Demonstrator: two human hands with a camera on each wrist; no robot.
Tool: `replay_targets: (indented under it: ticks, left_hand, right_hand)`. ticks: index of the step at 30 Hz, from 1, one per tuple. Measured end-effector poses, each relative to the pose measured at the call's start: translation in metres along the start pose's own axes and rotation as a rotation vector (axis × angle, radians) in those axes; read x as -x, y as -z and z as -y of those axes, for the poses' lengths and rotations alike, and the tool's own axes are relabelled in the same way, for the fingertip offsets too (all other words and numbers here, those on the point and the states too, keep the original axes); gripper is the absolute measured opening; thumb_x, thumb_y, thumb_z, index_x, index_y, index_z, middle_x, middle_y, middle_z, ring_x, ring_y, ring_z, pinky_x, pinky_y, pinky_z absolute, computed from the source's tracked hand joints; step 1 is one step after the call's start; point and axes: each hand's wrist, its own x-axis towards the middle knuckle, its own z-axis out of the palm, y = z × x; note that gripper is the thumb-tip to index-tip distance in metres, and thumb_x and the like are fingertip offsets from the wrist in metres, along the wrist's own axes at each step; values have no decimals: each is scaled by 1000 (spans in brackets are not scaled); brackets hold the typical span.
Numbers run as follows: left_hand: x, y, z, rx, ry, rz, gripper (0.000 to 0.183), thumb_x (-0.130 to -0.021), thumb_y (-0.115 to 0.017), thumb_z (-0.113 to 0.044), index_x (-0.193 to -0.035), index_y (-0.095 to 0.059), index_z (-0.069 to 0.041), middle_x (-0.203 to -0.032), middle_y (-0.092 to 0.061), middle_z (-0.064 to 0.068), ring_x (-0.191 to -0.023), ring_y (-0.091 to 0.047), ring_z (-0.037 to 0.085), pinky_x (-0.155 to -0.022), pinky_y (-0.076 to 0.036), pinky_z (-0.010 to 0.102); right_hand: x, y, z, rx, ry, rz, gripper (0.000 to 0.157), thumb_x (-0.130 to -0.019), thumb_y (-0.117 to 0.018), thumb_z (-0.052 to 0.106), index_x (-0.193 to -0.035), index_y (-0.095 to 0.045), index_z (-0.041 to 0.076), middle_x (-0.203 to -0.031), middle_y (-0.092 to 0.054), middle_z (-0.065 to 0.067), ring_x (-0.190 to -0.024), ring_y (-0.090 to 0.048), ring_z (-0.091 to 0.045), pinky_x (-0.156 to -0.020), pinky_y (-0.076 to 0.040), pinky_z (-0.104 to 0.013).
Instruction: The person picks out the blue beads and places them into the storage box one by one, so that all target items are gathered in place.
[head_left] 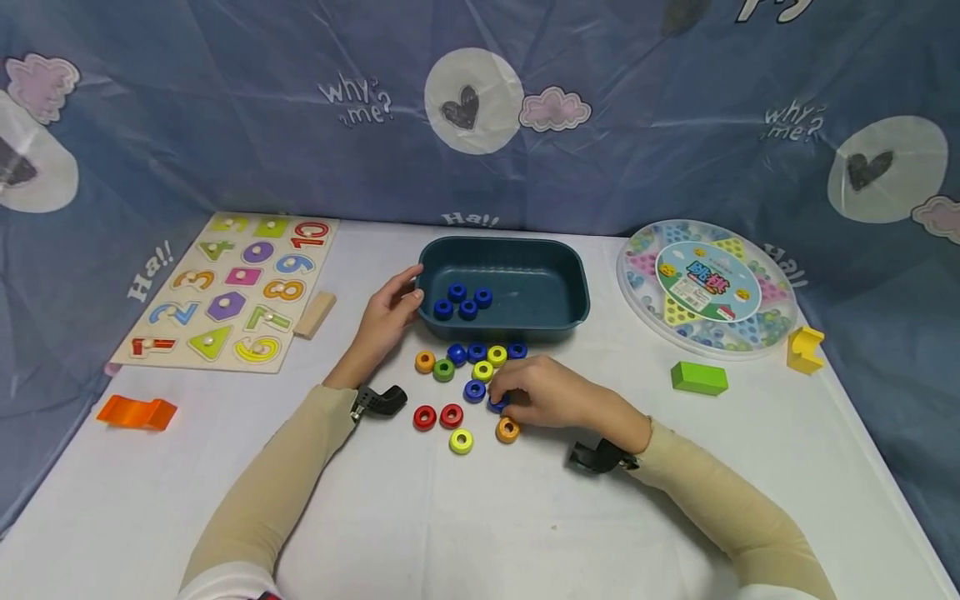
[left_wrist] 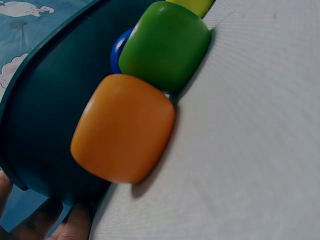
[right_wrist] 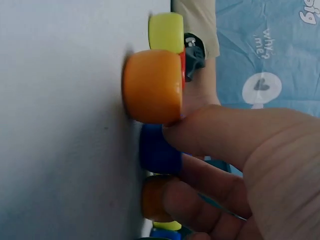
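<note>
My left hand (head_left: 385, 323) rests against the left end of a dark teal tray (head_left: 510, 333), its fingers touching the outer wall; the left wrist view shows those fingertips (left_wrist: 77, 222) too. Several blue ring beads (head_left: 468, 309) lie inside the tray at the left. In front of it, my right hand (head_left: 551, 392) pinches a blue bead (right_wrist: 159, 150) between thumb and fingers, low over the white cloth. An orange bead (head_left: 507, 430) is just beside that thumb. Around are two red beads (head_left: 451, 416), yellow beads (head_left: 461, 442), a green bead (head_left: 443, 370) and more blue beads (head_left: 474, 391).
A wooden number-and-shape puzzle board (head_left: 225, 292) lies at the left, a wooden block (head_left: 315, 315) by its edge. An orange curved piece (head_left: 137, 412) is nearer. At the right are a round board-game case (head_left: 705, 287), a green block (head_left: 699, 377) and a yellow piece (head_left: 805, 350).
</note>
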Motion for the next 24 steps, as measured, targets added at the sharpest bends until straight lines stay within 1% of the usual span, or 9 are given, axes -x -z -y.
replay_targets:
  ticks: [3,6,11,15,17,20,22,24]
  left_hand:
    - [0,-1,-1,-7,4,0,48,-102,-48,-16,-149,-39,-9,-148,-41,23,-127,-49,39,-86,-54,14]
    - [0,-1,-2,-10,5,-1,48,-102,-48,-16,-149,-39,-9,-148,-41,22,-127,-50,39,-86,-54,14]
    - [1,-1,0,-5,6,-2,48,-102,-48,-16,-149,-39,-9,-148,-41,22,-127,-50,38,-84,-53,12]
    - [1,-1,0,-2,6,0,48,-102,-48,-17,-149,-40,-10,-148,-42,22,-127,-50,37,-85,-53,12]
    - [2,-1,0,-2,8,2,48,-102,-48,-17,-149,-40,-10,-148,-41,21,-128,-50,36,-86,-53,13]
    - [1,-1,0,-9,9,3,48,-102,-48,-17,-149,-39,-10,-149,-41,21,-128,-50,36,-87,-53,14]
    - [1,0,-1,-16,14,2,48,-102,-48,-17,-149,-39,-10,-150,-40,20,-127,-50,35,-88,-53,15]
    - [1,-1,-1,-19,17,0,48,-102,-48,-18,-149,-40,-11,-150,-40,19,-127,-51,35,-88,-53,15]
  right_hand:
    - [0,-2,-1,17,22,-9,14,-82,-73,12,-96,-73,13,-101,-71,4,-92,-63,-7,-80,-54,-24]
    - [0,-4,-2,35,13,-9,14,-83,-74,13,-97,-73,14,-102,-72,4,-96,-64,-8,-83,-55,-25]
    - [1,-5,-3,47,8,-6,14,-83,-74,15,-97,-73,14,-102,-72,4,-98,-65,-9,-86,-55,-27]
    - [1,-4,-3,45,10,-6,15,-83,-75,14,-97,-73,14,-102,-72,4,-98,-65,-9,-86,-55,-27]
    - [0,-3,-2,33,3,-2,14,-83,-75,15,-97,-73,14,-102,-72,4,-96,-64,-8,-84,-55,-25]
    - [-1,3,-1,-16,-12,-11,15,-84,-74,15,-98,-73,14,-101,-71,4,-87,-62,-8,-76,-54,-21]
    - [-3,12,2,-54,-2,-56,15,-83,-74,14,-98,-73,13,-100,-70,3,-81,-60,-9,-69,-53,-21]
    - [-7,26,5,-75,19,-126,15,-83,-74,12,-98,-72,11,-98,-70,1,-76,-59,-10,-65,-54,-23]
